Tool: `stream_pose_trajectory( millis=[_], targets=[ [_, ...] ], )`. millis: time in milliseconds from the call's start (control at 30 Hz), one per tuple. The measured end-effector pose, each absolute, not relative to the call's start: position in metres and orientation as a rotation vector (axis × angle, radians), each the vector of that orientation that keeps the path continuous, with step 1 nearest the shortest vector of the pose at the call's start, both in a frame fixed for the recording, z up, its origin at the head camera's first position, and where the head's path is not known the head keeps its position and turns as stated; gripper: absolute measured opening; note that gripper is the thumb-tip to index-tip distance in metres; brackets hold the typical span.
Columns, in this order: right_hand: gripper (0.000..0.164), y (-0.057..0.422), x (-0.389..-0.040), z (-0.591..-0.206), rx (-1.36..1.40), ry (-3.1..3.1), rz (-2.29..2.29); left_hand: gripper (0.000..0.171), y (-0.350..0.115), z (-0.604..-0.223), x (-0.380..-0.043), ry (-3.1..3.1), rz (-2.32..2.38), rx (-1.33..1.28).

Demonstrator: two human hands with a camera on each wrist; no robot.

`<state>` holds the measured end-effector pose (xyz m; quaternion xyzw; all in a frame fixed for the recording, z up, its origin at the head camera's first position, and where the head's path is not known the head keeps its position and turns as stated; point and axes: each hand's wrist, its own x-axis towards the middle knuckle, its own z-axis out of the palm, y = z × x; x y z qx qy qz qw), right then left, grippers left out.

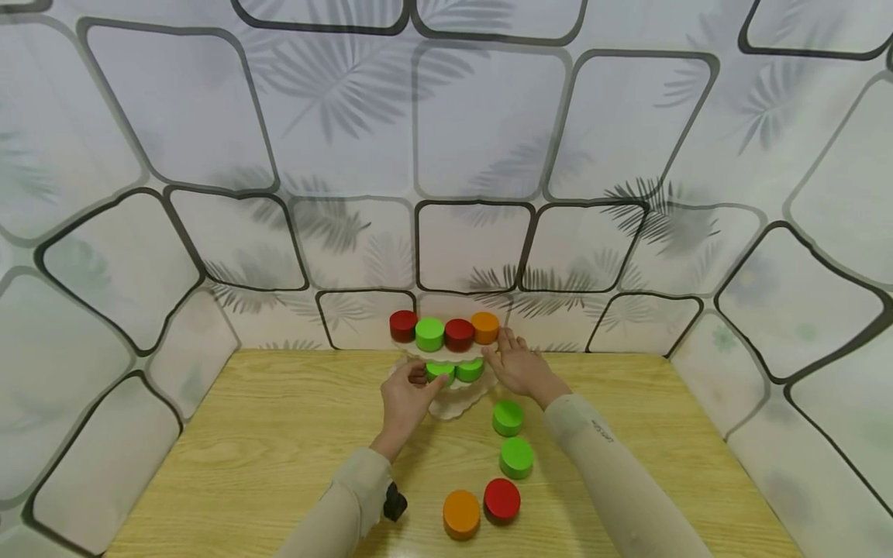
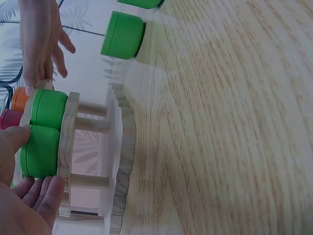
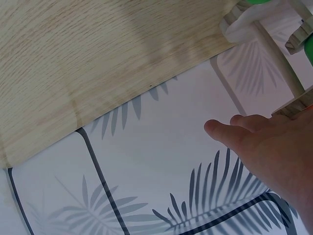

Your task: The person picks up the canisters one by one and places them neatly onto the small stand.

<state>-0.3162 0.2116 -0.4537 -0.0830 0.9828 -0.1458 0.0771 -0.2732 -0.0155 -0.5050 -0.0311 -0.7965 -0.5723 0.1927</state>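
A wooden tiered stand [image 1: 453, 404] with scalloped shelves and round posts stands at the table's back edge. My left hand [image 1: 407, 397] is at its middle shelf. Thumb and fingers close around a green round container [image 2: 40, 152], which has a seam like a lid's. Beside that one on the shelf sits a second green container [image 2: 50, 108]. My right hand [image 1: 519, 366], its fingers extended, is against the right side of the top shelf [image 1: 446, 356]. On that shelf stand two dark red containers [image 1: 459, 335], a green one [image 1: 429, 334] and an orange one [image 1: 485, 328].
In front and to the right of the stand, more containers rest on the wood-grain table [image 1: 293, 449]: two green [image 1: 516, 457], one red [image 1: 501, 501] and one orange [image 1: 461, 514]. A patterned wall covering [image 1: 474, 248] rises right behind the stand and along both sides.
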Motion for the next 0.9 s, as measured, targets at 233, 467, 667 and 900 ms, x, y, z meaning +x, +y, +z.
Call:
stream_pose_trajectory(
  millis=[233, 467, 667, 900],
  targets=[
    [0.082, 0.211, -0.315, -0.454, -0.254, 2.947, -0.447, 0.045, -0.016, -0.505, -0.273, -2.242, -1.598, -0.081],
    [0.081, 0.21, -0.315, -0.453, -0.256, 2.952, -0.443, 0.046, -0.019, -0.503, -0.27, -2.239, -1.643, -0.089],
    [0.08, 0.21, -0.315, -0.453, -0.259, 2.946, -0.456, 0.04, -0.027, -0.503, -0.265, -2.214, -1.737, -0.132],
    [0.083, 0.212, -0.316, -0.454, -0.259, 2.936, -0.449, 0.035, -0.041, -0.506, -0.256, -2.283, -1.779, -0.28]
  ],
)
